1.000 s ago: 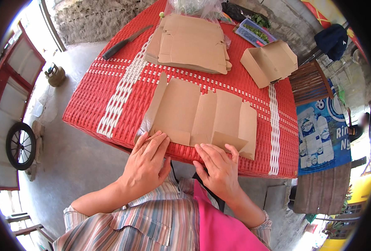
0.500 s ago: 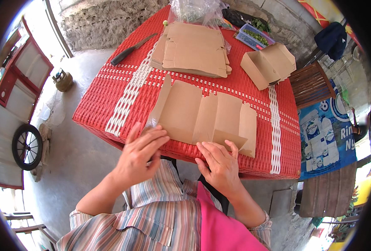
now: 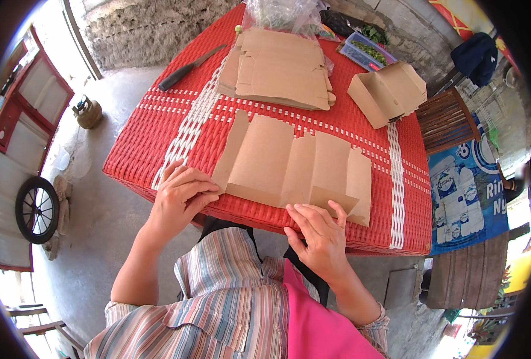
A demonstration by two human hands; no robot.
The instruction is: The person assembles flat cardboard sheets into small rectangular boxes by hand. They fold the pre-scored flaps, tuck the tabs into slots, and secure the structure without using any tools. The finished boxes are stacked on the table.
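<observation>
An unfolded brown cardboard box (image 3: 268, 152) lies in front of me near the table's front edge, its creased panels and side flaps partly raised. At its near left corner, my left hand (image 3: 183, 194) has thumb and fingers closed on the edge of the left flap. My right hand (image 3: 319, 236) rests on the near edge, fingers stretched out over the folded-up front flap and thumb apart. Beyond it lies a stack of flat box blanks (image 3: 283, 72). To the far right stands a folded box (image 3: 382, 99) with its lid open.
The red woven table (image 3: 134, 155) has white woven stripes. A black-handled knife (image 3: 178, 75) lies at the far left. Toward the back are a clear plastic bag (image 3: 283, 15) and a blue container (image 3: 367, 52) of chopped greens. A wooden chair (image 3: 445, 122) stands at right.
My left hand has moved left and back from the front panel to the left flap's corner. That flap now leans further outward. My right hand has hardly moved.
</observation>
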